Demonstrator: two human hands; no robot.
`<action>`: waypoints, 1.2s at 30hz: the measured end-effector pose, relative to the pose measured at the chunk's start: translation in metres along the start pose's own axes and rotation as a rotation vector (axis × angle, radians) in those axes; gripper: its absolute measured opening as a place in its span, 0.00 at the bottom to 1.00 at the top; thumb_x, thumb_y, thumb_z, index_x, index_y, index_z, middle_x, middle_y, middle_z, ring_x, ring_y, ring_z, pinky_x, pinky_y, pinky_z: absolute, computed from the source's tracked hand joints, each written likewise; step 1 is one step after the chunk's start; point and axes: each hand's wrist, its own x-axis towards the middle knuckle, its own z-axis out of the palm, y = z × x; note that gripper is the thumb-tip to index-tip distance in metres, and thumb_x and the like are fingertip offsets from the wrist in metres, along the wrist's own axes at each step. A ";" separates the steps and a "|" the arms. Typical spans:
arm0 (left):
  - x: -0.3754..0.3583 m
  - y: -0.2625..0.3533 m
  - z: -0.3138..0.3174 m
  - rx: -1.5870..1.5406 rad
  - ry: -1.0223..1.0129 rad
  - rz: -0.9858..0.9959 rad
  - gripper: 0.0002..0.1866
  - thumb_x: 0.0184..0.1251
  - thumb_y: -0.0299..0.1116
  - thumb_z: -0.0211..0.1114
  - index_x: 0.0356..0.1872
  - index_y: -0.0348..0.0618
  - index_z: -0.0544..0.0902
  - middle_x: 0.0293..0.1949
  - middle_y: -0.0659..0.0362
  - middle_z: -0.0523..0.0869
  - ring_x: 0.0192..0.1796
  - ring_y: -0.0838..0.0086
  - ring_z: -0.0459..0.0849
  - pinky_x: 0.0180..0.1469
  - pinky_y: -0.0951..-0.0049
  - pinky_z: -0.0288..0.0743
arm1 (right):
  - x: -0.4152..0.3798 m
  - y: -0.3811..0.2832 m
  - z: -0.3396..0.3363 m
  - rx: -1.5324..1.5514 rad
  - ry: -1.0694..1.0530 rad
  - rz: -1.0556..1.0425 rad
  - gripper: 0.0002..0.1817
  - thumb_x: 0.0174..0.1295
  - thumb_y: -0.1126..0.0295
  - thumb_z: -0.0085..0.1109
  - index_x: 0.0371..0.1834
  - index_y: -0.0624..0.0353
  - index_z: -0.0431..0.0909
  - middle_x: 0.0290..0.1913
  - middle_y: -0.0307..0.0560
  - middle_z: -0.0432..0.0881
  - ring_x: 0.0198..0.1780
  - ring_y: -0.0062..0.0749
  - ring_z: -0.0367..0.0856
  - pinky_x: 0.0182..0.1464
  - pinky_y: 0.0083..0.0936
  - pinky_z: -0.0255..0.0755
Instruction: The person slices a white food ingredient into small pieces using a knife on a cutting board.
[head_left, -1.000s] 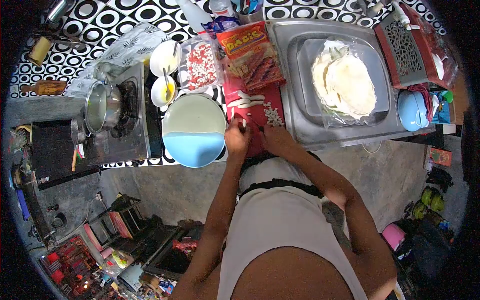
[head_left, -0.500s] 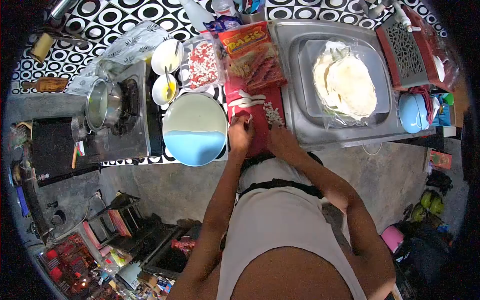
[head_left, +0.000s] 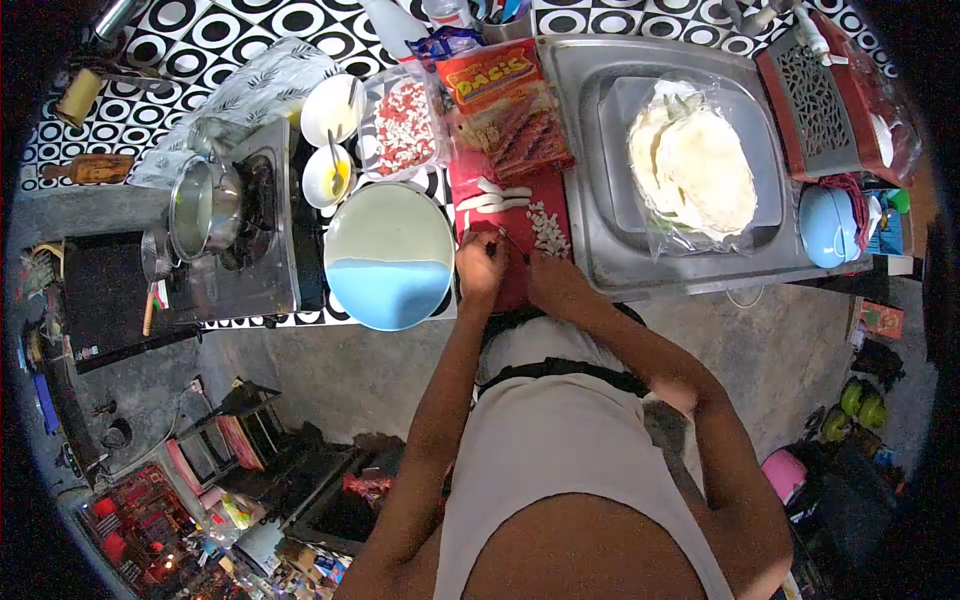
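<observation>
On the red cutting board [head_left: 512,285], several white sticks [head_left: 490,203] lie above my left hand [head_left: 480,262]. The fingers of that hand are curled and pressed to the board around what seems to be a white stick, mostly hidden under them. My right hand [head_left: 553,281] is closed on a knife [head_left: 516,244], of which only a thin dark part shows, pointing toward the left fingertips. Just above the right hand is a small pile of chopped white pieces [head_left: 547,232]. A printed food packet [head_left: 505,105] covers the board's far end.
Left of the board stand a large plate-like pale blue basin [head_left: 390,290], a clear tub of red and white diced pieces [head_left: 403,122] and two small bowls [head_left: 328,178]. Further left is a stove with a pot [head_left: 190,208]. The sink [head_left: 590,200] at right holds bagged flat rounds [head_left: 705,170].
My right hand has shifted slightly left toward my left hand, and the knife shows more between them. The left hand has turned a little; the sticks and pile look the same.
</observation>
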 end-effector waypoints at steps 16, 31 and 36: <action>0.001 -0.004 0.011 -0.012 0.052 0.017 0.09 0.55 0.34 0.63 0.27 0.38 0.80 0.28 0.48 0.82 0.32 0.55 0.82 0.36 0.62 0.74 | -0.004 -0.012 -0.018 -0.112 -0.069 0.091 0.15 0.51 0.72 0.51 0.40 0.70 0.67 0.35 0.65 0.80 0.41 0.56 0.80 0.43 0.45 0.74; -0.003 0.000 -0.008 0.011 0.027 -0.040 0.09 0.55 0.33 0.62 0.31 0.38 0.80 0.27 0.46 0.80 0.30 0.53 0.80 0.34 0.60 0.74 | -0.017 -0.008 -0.028 -0.092 -0.124 0.159 0.14 0.54 0.67 0.50 0.39 0.65 0.74 0.37 0.62 0.81 0.41 0.53 0.81 0.43 0.45 0.74; -0.008 0.007 -0.006 -0.008 0.027 -0.045 0.09 0.53 0.32 0.63 0.34 0.39 0.80 0.28 0.46 0.80 0.30 0.54 0.80 0.35 0.60 0.74 | -0.018 -0.008 -0.036 -0.096 -0.107 0.092 0.14 0.53 0.67 0.51 0.39 0.67 0.72 0.34 0.61 0.81 0.38 0.54 0.81 0.41 0.46 0.74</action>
